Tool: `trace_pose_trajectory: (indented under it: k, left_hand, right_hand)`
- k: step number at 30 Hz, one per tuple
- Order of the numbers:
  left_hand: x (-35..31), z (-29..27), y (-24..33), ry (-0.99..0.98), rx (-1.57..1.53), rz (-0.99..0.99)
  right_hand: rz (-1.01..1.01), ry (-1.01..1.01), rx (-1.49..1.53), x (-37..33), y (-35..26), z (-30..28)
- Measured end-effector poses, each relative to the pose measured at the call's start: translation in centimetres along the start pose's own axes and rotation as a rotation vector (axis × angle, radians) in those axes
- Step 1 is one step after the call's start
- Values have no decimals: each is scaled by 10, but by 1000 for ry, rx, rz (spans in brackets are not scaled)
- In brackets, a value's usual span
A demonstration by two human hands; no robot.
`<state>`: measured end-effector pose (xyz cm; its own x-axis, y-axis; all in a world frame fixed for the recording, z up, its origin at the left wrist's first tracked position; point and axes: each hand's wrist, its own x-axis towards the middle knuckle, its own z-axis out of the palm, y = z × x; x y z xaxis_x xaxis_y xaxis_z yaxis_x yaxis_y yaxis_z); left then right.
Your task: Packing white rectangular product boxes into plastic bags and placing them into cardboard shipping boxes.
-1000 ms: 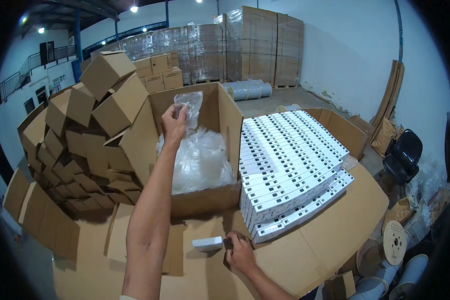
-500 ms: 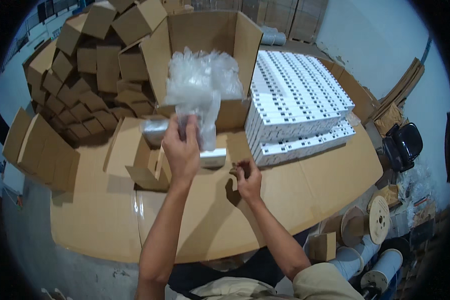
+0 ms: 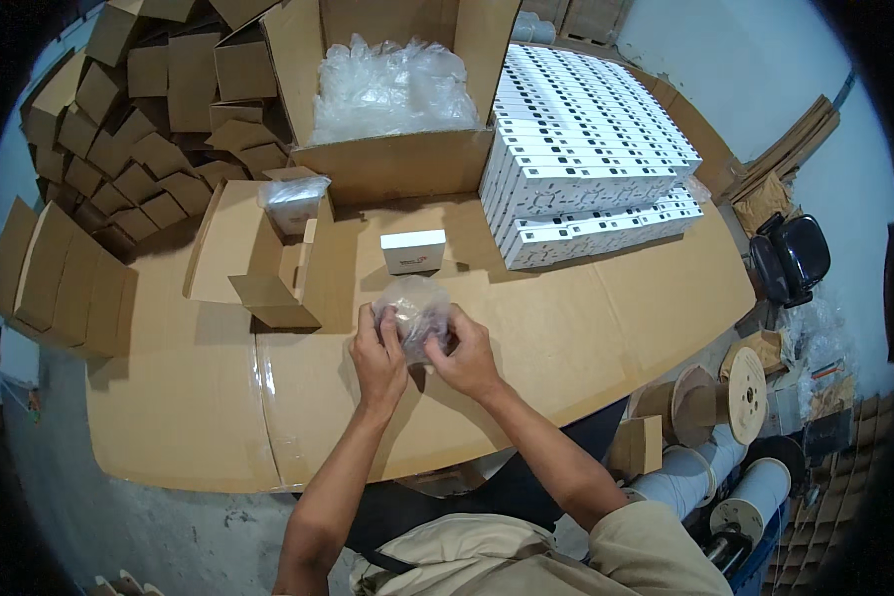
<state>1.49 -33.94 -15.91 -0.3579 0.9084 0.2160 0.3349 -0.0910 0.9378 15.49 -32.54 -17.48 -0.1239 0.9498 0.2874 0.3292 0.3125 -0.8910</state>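
Two hands, left [image 3: 378, 368] and right [image 3: 469, 364], pinch a clear bag [image 3: 412, 301] between curled fingers near frame centre, where a hard tug could tear its film.

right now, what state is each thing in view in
left hand: closed on clear bag
right hand: closed on clear bag
clear bag: held, contents unclear
small white box: closed, standing
white boxes: stacked in rows
large carton: open, holding clear plastic
small carton: open, bagged item inside
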Motion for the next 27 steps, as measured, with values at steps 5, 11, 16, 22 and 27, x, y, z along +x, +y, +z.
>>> trace_pose_trajectory:
  k: [5,11,16,22,27]
  left_hand:
    - [10,-4,-9,151,12,-26]
    - [16,-6,-9,157,13,-5]
    - [18,-7,-12,239,-4,31]
    - [17,-7,-11,117,-133,-12]
    - [12,-4,-14,9,-68,95]
  right_hand:
    - [74,72,169,6,-2,-5]
    - [117,89,220,6,5,-12]
    - [228,63,186,6,1,-22]
    - [94,145,453,13,1,-25]
    - [143,49,377,17,10,-26]
